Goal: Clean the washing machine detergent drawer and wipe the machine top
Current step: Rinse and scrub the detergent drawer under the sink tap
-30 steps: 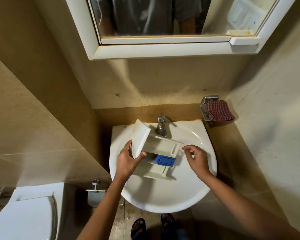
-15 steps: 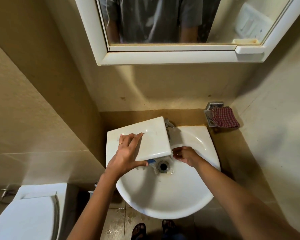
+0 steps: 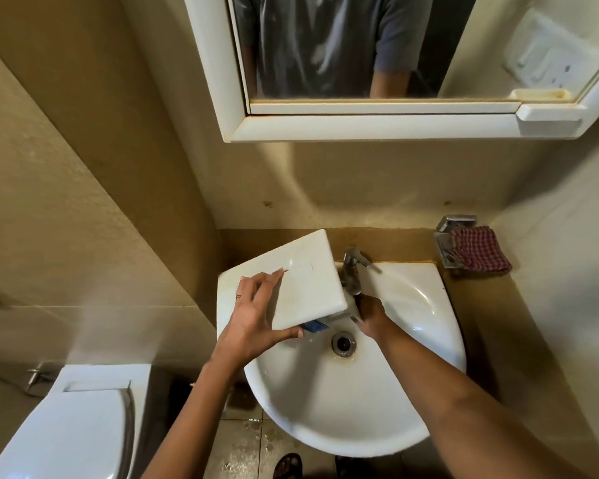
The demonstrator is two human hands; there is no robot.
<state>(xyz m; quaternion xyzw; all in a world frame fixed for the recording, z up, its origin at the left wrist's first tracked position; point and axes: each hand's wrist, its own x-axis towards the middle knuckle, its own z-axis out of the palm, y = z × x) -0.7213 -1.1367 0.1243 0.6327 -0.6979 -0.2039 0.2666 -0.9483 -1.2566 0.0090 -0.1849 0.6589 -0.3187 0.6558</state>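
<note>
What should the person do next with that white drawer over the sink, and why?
Probably turn on the tap and rinse it. The left hand grips the detergent drawer tilted above the sink. One end sits right under the spout, with the right hand there, and I can't make out any running water.

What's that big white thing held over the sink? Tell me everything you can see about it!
It is the detergent drawer, seemingly glossy white plastic, with rounded corners and a few faint marks. It is tilted, its broad flat side facing up, over the back left of the sink, beside the tap. A blue piece peeks out under its near edge. The left hand holds it, fingers spread on top and thumb underneath; the right hand grips its right end below the tap.
</note>
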